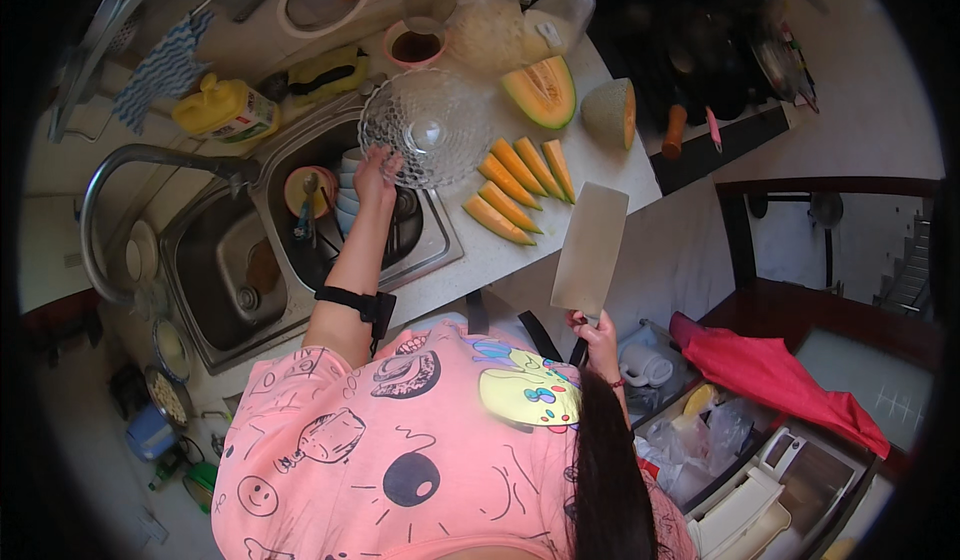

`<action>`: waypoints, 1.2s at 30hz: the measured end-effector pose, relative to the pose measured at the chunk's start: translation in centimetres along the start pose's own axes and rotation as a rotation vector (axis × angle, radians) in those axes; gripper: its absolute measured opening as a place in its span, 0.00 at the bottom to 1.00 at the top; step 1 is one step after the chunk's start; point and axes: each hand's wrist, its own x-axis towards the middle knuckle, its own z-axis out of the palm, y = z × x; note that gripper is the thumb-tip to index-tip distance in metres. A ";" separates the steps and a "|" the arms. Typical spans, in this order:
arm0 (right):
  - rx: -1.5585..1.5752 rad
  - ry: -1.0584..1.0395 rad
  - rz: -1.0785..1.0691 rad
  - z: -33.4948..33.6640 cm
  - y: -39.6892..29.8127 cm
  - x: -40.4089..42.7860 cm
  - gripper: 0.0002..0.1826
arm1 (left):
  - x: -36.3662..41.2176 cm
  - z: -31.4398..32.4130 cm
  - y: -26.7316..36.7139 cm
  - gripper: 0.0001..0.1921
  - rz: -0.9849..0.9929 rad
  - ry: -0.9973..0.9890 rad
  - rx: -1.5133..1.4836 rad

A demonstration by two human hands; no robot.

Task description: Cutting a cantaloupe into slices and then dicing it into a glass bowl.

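My left hand [377, 171] grips the near left rim of a clear textured glass bowl [429, 126], which is partly above the sink's edge and the white countertop [435, 260]. In my right hand [594, 339] is the handle of a wide cleaver [592, 249], its blade pointing away from me past the counter's front edge. Several cut cantaloupe slices [514, 177] lie fanned out between bowl and cleaver. Behind them a melon piece [541, 93] shows its orange flesh and seed cavity. Another netted melon piece [606, 114] rests to its right, near the stove.
A double steel sink [225, 297] with a curved faucet [97, 207] is at left; bowls and utensils fill its right basin. A yellow jug [225, 110], a pink bowl of dark liquid [415, 44] and plastic bags [487, 31] line the back. An open drawer [705, 477] stands at right.
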 end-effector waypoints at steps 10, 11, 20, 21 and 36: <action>0.025 0.032 0.004 0.3 0.3 -0.9 0.11 | 2.1 -0.4 0.8 0.06 -0.111 -0.140 0.152; 0.016 0.030 0.005 0.2 0.4 -0.9 0.11 | 1.6 -0.2 1.2 0.06 -0.122 -0.139 0.156; 0.098 0.020 -0.034 -0.5 0.4 0.6 0.13 | -7.7 -2.3 -0.4 0.14 -0.538 -0.171 0.564; 0.097 0.023 -0.025 -0.4 0.2 1.5 0.13 | -9.2 -1.3 -1.3 0.14 -0.585 -0.205 0.588; -0.130 -0.513 0.109 0.3 1.0 14.7 0.10 | -10.4 3.8 -6.4 0.22 -0.268 -0.205 1.261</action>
